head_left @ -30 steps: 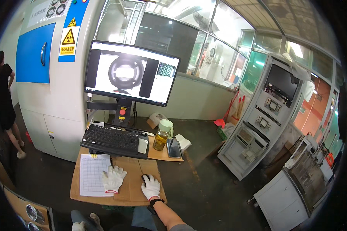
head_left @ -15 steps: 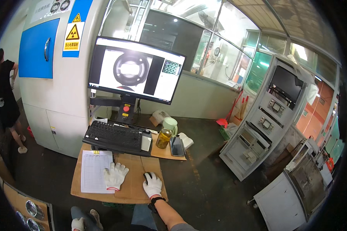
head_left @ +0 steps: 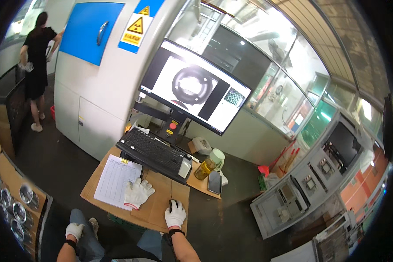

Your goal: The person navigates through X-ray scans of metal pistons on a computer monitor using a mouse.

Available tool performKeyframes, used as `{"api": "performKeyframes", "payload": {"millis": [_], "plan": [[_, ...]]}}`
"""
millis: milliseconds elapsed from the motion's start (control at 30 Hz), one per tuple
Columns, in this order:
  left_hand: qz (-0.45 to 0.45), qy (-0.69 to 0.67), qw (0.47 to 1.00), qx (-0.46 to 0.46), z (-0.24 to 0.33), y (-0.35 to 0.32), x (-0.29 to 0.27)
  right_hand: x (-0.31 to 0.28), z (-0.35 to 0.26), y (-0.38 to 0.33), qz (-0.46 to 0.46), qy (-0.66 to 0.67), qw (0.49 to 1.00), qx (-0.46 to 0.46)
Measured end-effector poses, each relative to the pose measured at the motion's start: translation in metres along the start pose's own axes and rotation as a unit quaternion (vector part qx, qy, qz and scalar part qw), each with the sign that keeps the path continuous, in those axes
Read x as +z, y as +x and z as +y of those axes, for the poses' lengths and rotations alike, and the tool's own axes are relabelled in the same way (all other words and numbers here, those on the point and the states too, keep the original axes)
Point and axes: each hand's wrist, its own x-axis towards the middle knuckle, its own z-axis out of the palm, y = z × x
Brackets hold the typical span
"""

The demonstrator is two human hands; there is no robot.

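My right hand (head_left: 175,215), in a white knit glove, is closed over a black computer mouse (head_left: 174,203) on the brown cardboard desktop. My left hand (head_left: 75,230), also gloved in white, rests on my thigh with its fingers curled and nothing visible in them. A loose white glove (head_left: 139,193) with a red cuff lies partly on a printed form sheet (head_left: 114,181). Above the desktop sits a black keyboard (head_left: 155,153). On the tilted monitor (head_left: 194,87) is a grey picture of a round part with a bright centre.
Right of the keyboard stand a jar of yellow-brown liquid (head_left: 204,169), a pale green cup (head_left: 217,156) and a phone (head_left: 214,182). Shiny metal parts (head_left: 28,195) line a bench at left. A large cabinet with a blue door (head_left: 89,32) stands behind; a person (head_left: 39,65) is beside it.
My view has turned left, bringing more of the left bench and my left forearm into sight. The round part's picture has shifted on the monitor. My right hand stays on the mouse.
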Motion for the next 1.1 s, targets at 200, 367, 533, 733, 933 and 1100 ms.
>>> {"api": "performKeyframes", "payload": {"millis": [200, 367, 533, 733, 933, 1100], "plan": [[-0.011, 0.064, 0.998, -0.012, -0.026, 0.01, 0.015, 0.0, -0.01, -0.001, -0.021, 0.011, 1.0, 0.015], [-0.039, 0.087, 0.995, -0.035, -0.015, 0.009, 0.009, 0.0, -0.001, -0.004, 0.003, 0.0, 1.0, 0.013], [-0.04, 0.061, 0.995, -0.067, -0.026, 0.009, 0.017, -0.008, -0.012, -0.006, -0.02, 0.002, 1.0, 0.019], [-0.062, 0.015, 0.995, -0.07, -0.029, 0.01, 0.016, -0.011, -0.016, -0.006, -0.016, -0.008, 0.999, 0.028], [-0.069, 0.003, 0.995, -0.069, -0.025, 0.008, 0.012, -0.011, -0.014, -0.008, -0.014, -0.005, 0.999, 0.033], [-0.007, 0.062, 0.998, -0.03, -0.019, 0.012, 0.014, 0.008, 0.009, -0.003, 0.001, 0.011, 1.0, 0.005]]}}
